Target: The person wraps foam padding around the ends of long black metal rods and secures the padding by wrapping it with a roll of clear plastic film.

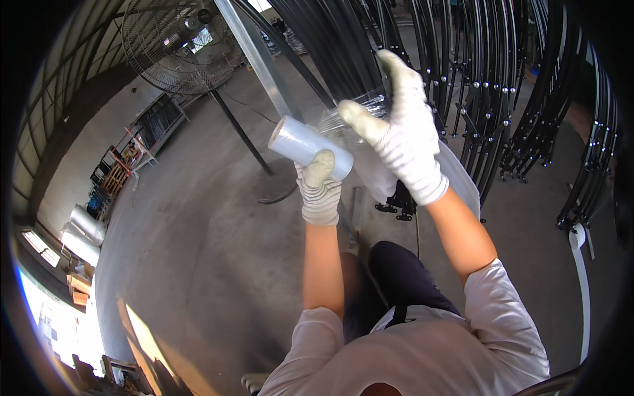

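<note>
Clearly, the left grip [319,188] is clenched around the roll [297,142], its thumb lying across the near side while the fingers disappear behind. The roll is held tilted in the air in front of the person, its hollow core showing at the upper left end; whether film runs from it to the bars [323,49] is hard to make out.

The right grip [408,135] is released, thumb spread away from raised fingers that overlap too much to count. It covers part of the bars and the shiny film [372,105] around them, so I cannot tell whether it touches either. Pale, cloudy wrapping [374,173] shows below, partly blocked by the same glove and forearm.

The bars run out past the top edge, as does the post [254,56]. The fan [178,46] is cut off there too, and glare washes out the doorway [59,323] at lower left.
</note>
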Demonstrator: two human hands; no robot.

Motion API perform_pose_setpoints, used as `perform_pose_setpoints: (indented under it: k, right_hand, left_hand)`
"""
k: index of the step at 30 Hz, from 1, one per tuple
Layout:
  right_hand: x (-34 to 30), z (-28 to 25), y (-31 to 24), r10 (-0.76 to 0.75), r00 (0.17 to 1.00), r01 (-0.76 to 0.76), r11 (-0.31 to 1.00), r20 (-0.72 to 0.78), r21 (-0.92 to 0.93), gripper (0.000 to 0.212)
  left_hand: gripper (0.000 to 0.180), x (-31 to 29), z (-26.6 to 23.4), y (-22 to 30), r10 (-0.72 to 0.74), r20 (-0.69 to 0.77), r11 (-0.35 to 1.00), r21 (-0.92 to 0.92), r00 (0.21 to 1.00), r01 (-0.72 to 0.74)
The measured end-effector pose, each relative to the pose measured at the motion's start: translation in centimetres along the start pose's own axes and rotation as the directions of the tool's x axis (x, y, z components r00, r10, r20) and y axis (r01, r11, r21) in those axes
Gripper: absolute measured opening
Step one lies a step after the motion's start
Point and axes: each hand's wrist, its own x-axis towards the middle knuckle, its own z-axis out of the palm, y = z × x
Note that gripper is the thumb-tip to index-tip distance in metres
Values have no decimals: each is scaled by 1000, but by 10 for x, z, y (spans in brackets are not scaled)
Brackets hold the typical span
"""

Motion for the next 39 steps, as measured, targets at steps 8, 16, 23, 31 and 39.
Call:
perform_pose_setpoints:
  k: [8,16,23,31,39]
  right_hand:
    - [63,37,53,-421,425,-897,-78,801,435,63]
    - [65,49,60,-415,433,-879,1,800,476,89]
    - [70,47,57,-538,428,-837,66,726,543,87]
    - [70,69,57,-651,452,-759,80,610,647,75]
    - [75,61,80,-383,442,-746,345,812,569,67]
  left_hand:
    - [56,-7,8,-4,3,-20,999,37,1000,-2]
    - [53,-14,16,-8,83,-178,993,97,981,-66]
    - [53,13,-8,6,48,-136,955,296,990,-5]
    - [28,109,-70,-55,-105,-96,802,580,990,142]
    - [27,124,-33,-54,-474,330,-395,749,816,-532]
